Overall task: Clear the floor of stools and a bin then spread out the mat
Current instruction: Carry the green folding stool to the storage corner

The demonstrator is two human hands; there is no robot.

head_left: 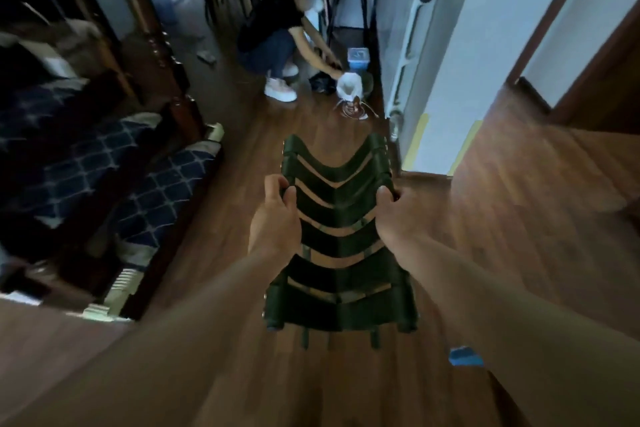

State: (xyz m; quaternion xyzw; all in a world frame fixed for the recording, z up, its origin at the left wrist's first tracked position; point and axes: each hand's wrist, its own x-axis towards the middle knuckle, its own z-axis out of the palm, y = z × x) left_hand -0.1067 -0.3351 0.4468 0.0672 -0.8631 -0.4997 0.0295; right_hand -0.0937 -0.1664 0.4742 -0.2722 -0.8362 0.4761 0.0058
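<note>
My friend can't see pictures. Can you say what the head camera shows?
Two bare hands, the left hand and right hand, grip the sides of a dark green strap-seat stool above a wooden floor. Further off, another person crouches by a white bag.

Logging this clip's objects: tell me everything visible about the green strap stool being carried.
The green stool has a seat of dark green webbing straps sagging into V shapes, slits between them, strung between two side rails. Short legs show at its near end. It hangs above the wooden floor, the left hand gripping one rail, the right hand the other.
</note>
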